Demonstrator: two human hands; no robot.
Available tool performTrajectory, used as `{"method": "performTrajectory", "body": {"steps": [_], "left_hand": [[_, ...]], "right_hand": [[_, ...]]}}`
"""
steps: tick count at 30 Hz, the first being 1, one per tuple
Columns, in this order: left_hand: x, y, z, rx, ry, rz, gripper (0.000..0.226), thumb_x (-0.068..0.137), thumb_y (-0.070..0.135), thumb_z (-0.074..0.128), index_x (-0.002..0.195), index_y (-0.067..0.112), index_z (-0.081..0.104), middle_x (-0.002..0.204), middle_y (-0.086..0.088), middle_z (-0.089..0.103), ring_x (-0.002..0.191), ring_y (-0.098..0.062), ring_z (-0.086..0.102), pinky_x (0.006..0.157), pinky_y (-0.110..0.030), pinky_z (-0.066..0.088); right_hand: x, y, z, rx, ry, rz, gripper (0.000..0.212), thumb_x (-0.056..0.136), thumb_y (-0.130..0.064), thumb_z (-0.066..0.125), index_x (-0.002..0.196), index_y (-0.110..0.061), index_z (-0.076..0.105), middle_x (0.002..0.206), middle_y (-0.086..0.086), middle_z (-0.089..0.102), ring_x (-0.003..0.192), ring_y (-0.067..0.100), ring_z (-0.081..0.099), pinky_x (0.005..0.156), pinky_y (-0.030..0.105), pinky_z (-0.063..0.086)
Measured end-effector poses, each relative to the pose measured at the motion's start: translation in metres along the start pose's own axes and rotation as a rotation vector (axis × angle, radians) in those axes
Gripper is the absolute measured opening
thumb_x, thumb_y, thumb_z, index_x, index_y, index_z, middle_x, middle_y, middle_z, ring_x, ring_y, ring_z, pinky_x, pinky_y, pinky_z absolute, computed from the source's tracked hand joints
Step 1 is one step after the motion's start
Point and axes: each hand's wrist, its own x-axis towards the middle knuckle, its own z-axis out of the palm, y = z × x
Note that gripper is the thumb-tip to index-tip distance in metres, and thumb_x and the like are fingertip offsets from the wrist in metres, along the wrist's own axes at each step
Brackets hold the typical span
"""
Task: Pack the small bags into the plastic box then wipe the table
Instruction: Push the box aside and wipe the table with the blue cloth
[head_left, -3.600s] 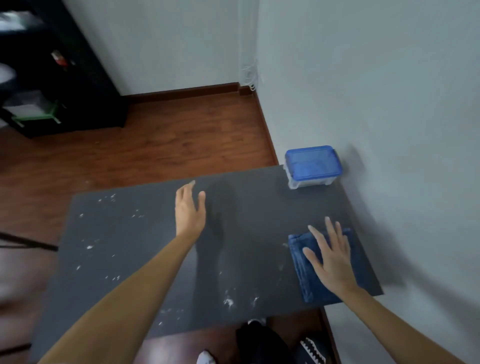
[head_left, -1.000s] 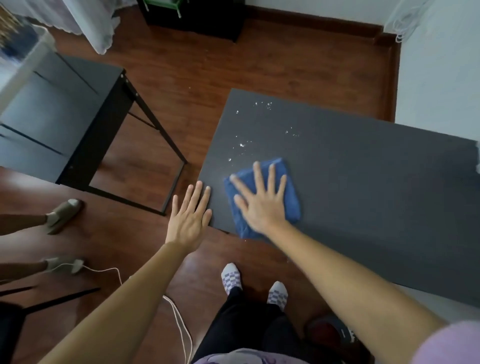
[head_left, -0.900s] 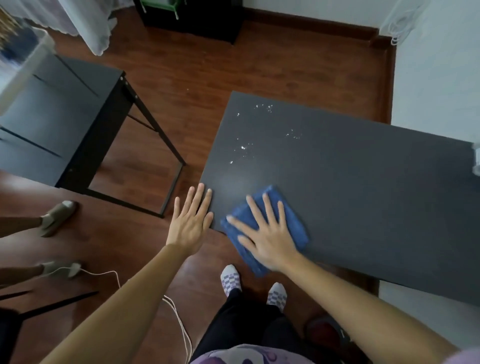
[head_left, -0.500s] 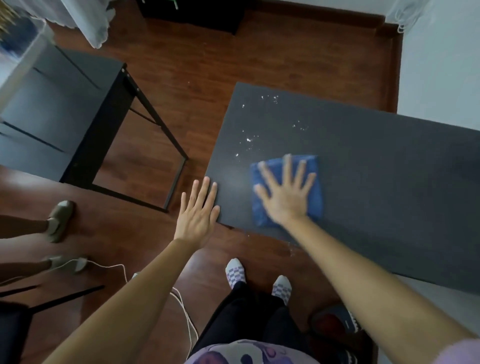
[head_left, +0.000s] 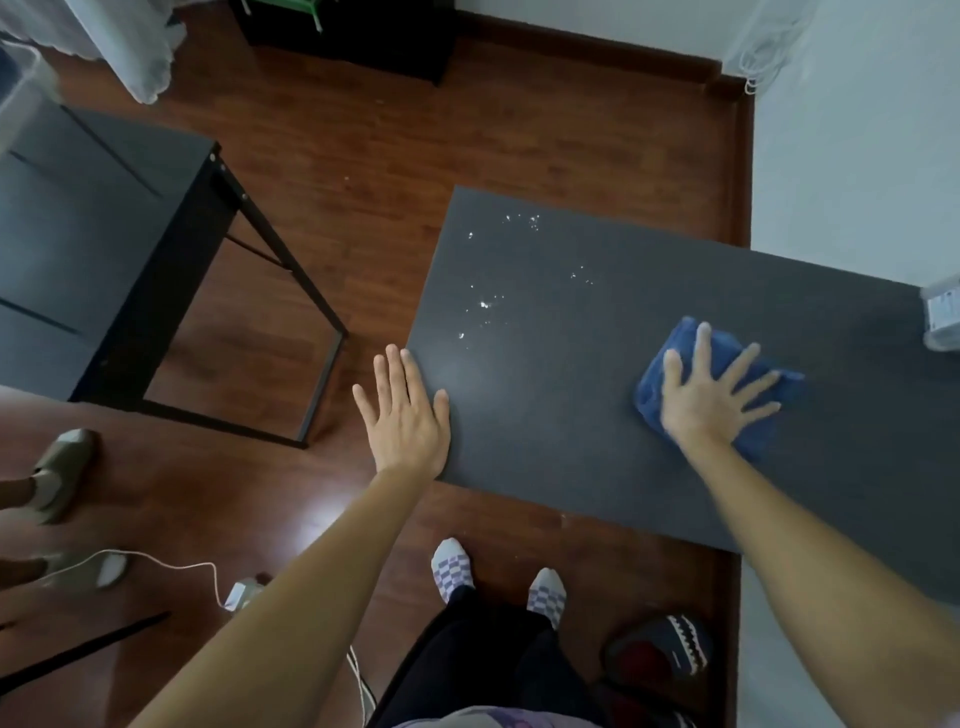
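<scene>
My right hand lies flat with spread fingers on a blue cloth, pressing it onto the dark grey table near the middle. My left hand is flat and open at the table's left edge, its thumb side resting against the corner. White crumbs are scattered over the far left part of the tabletop. A sliver of the clear plastic box shows at the right frame edge on the table; its lid and contents are cut off.
A second black table stands to the left over wooden floor. Another person's feet in slippers are at the far left, beside a white cable. A wall runs along the right. Shoes lie under the table by my feet.
My right hand has slid the blue cloth from the table's left near corner rightward toward the middle. My left hand stays at the left edge. The box edge has come into view.
</scene>
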Motion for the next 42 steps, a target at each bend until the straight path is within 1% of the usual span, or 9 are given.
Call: {"method": "performTrajectory", "body": {"steps": [6, 10, 20, 22, 28, 30, 36, 39, 42], "left_hand": [[0.004, 0.004, 0.006, -0.003, 0.068, -0.033, 0.065, 0.098, 0.044, 0.015, 0.153, 0.01, 0.004, 0.163, -0.006, 0.006, 0.15, -0.025, -0.001, 0.118, -0.057, 0.003], [0.007, 0.003, 0.011, -0.004, 0.077, -0.031, 0.067, 0.097, 0.046, 0.017, 0.153, 0.011, 0.005, 0.163, -0.006, 0.009, 0.151, -0.025, 0.0, 0.119, -0.056, 0.006], [0.005, 0.0, 0.015, 0.019, 0.055, -0.057, 0.069, 0.097, 0.048, 0.023, 0.154, 0.015, 0.001, 0.163, -0.003, 0.008, 0.15, -0.024, 0.001, 0.12, -0.053, 0.013], [0.006, 0.001, 0.012, 0.006, 0.05, -0.069, 0.069, 0.096, 0.048, 0.024, 0.154, 0.015, 0.003, 0.162, -0.004, 0.011, 0.15, -0.024, 0.005, 0.119, -0.053, 0.016], [0.006, 0.006, 0.006, -0.027, 0.034, -0.075, 0.066, 0.097, 0.045, 0.018, 0.152, 0.015, -0.003, 0.162, -0.001, 0.006, 0.15, -0.021, 0.004, 0.12, -0.051, 0.017], [0.006, 0.005, 0.005, -0.019, 0.032, -0.077, 0.066, 0.097, 0.045, 0.017, 0.152, 0.017, -0.005, 0.162, 0.001, 0.002, 0.15, -0.02, 0.002, 0.12, -0.049, 0.015], [0.005, 0.006, 0.004, -0.005, 0.026, -0.085, 0.065, 0.097, 0.044, 0.016, 0.152, 0.018, -0.008, 0.162, 0.002, 0.001, 0.15, -0.018, -0.001, 0.121, -0.046, 0.012], [0.005, 0.007, 0.004, 0.003, 0.02, -0.09, 0.065, 0.097, 0.044, 0.016, 0.153, 0.015, -0.003, 0.162, 0.001, 0.003, 0.15, -0.02, 0.001, 0.121, -0.046, 0.013], [0.005, 0.008, 0.003, 0.0, 0.024, -0.09, 0.065, 0.097, 0.043, 0.017, 0.153, 0.014, 0.001, 0.162, 0.0, 0.005, 0.15, -0.02, 0.003, 0.121, -0.046, 0.015]], "right_hand": [[-0.112, -0.018, 0.047, -0.282, 0.022, -0.802, 0.059, 0.096, -0.063, 0.029, 0.151, -0.046, 0.017, 0.164, 0.013, 0.012, 0.149, 0.048, 0.006, 0.115, 0.07, 0.011], [-0.067, -0.017, 0.034, -0.304, -0.065, -1.107, 0.058, 0.095, -0.068, 0.023, 0.15, -0.051, 0.015, 0.166, 0.007, 0.009, 0.151, 0.041, 0.004, 0.115, 0.066, 0.016], [0.106, -0.101, -0.001, -0.02, 0.025, -0.164, 0.061, 0.094, -0.065, 0.017, 0.152, -0.045, 0.012, 0.165, 0.016, 0.006, 0.149, 0.047, 0.001, 0.114, 0.07, 0.007], [0.053, -0.088, 0.013, -0.092, 0.059, -0.302, 0.061, 0.095, -0.061, 0.021, 0.153, -0.043, 0.015, 0.164, 0.018, 0.009, 0.148, 0.049, 0.005, 0.114, 0.071, 0.01], [-0.007, -0.099, 0.04, -0.216, -0.086, -1.346, 0.054, 0.097, -0.062, 0.028, 0.149, -0.053, 0.016, 0.166, 0.007, 0.01, 0.151, 0.041, 0.006, 0.118, 0.064, 0.011], [0.044, -0.149, 0.031, -0.203, -0.04, -1.302, 0.053, 0.096, -0.062, 0.027, 0.147, -0.056, 0.013, 0.166, 0.005, 0.009, 0.151, 0.04, 0.006, 0.119, 0.063, 0.01], [0.145, -0.165, 0.001, -0.049, -0.013, -0.379, 0.059, 0.098, -0.058, 0.025, 0.152, -0.037, 0.025, 0.163, 0.018, 0.013, 0.15, 0.041, 0.009, 0.118, 0.064, 0.009], [0.078, -0.113, 0.014, -0.134, 0.087, -0.471, 0.061, 0.098, -0.054, 0.026, 0.155, -0.032, 0.019, 0.162, 0.02, 0.014, 0.15, 0.042, 0.012, 0.117, 0.066, 0.014], [-0.002, -0.09, 0.038, -0.186, 0.042, -0.962, 0.059, 0.098, -0.053, 0.03, 0.154, -0.037, 0.02, 0.164, 0.016, 0.014, 0.151, 0.04, 0.011, 0.117, 0.064, 0.016]]}}
